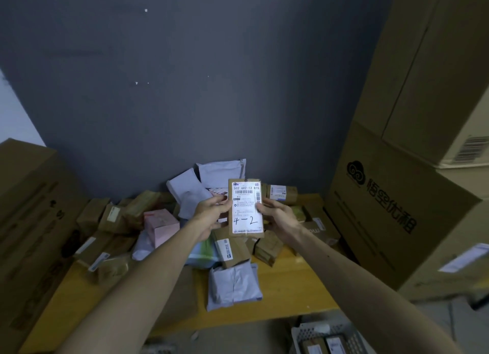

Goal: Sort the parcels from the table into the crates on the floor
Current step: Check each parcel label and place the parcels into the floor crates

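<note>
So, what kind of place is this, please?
Probably a parcel sorting room: labelled brown cardboard parcels heaped on a yellow wooden table, tall stacked cardboard cartons beside it, a perforated grey crate below.

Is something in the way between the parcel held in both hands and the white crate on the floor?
Nothing visible blocks it. The parcel is held above the table; the crate lies open past its front edge.

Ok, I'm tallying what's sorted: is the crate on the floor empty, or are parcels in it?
Not empty: the crate shows at least two labelled parcels inside. How full, cannot tell; the picture's edge cuts it off.
</note>
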